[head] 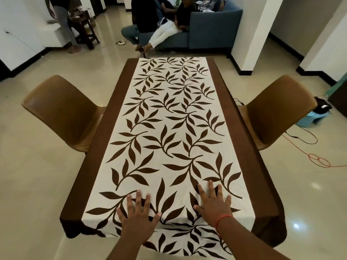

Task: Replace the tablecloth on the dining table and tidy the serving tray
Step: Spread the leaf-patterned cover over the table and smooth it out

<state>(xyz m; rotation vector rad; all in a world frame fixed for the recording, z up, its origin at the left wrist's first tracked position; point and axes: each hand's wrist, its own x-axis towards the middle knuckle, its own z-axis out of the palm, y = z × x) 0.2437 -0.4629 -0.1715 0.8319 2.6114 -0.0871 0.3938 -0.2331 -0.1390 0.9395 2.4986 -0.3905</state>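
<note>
Left hand (138, 214) and right hand (214, 202) lie flat, fingers spread, palms down on the tablecloth (169, 117) near its front edge.

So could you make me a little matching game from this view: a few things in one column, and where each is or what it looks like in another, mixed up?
Things:
1. left hand
2. right hand
3. sofa
4. chairs

Descriptions:
A. blue, beyond the table's far end
B. flat on the tablecloth, red thread on the wrist
C. brown, one on each side of the table
D. flat on the cloth, bare wrist

Pairs: 1-D, 2-B, 3-A, 4-C
</note>
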